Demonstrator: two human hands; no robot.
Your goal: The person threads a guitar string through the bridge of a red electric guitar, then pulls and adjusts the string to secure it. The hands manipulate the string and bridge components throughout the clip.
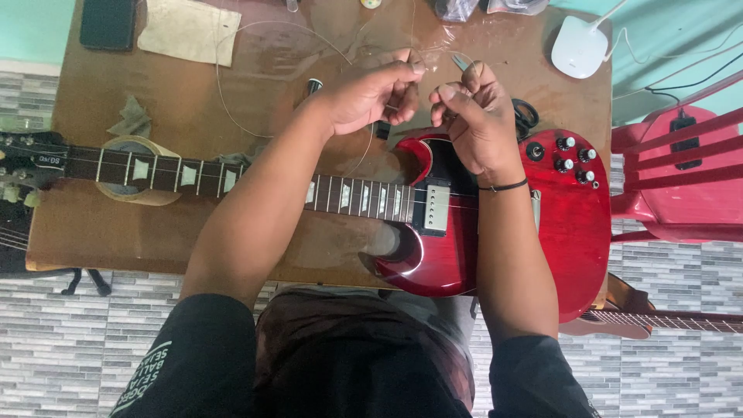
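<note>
Brown counter [93,224], red electric guitar [573,224] across it. My left hand [371,97] and right hand [476,124] both pinched shut on guitar string [224,93]. Risk: loose coil springs, kinks, or scratches finish.

left hand [370,97], right hand [476,116], guitar string [232,116], red guitar [573,217]

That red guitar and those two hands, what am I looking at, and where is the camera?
The camera sits on a person's head and looks down, so you see their own arms. A shiny dark-red electric guitar lies flat on a brown wooden table. Its long neck rests on a roll of tape. The left hand and the right hand are raised above the guitar, pinching a thin, curly wire guitar string between their fingers. Also on the table: a black phone, a beige cloth and a white lamp base. A red chair stands beside it.
</note>
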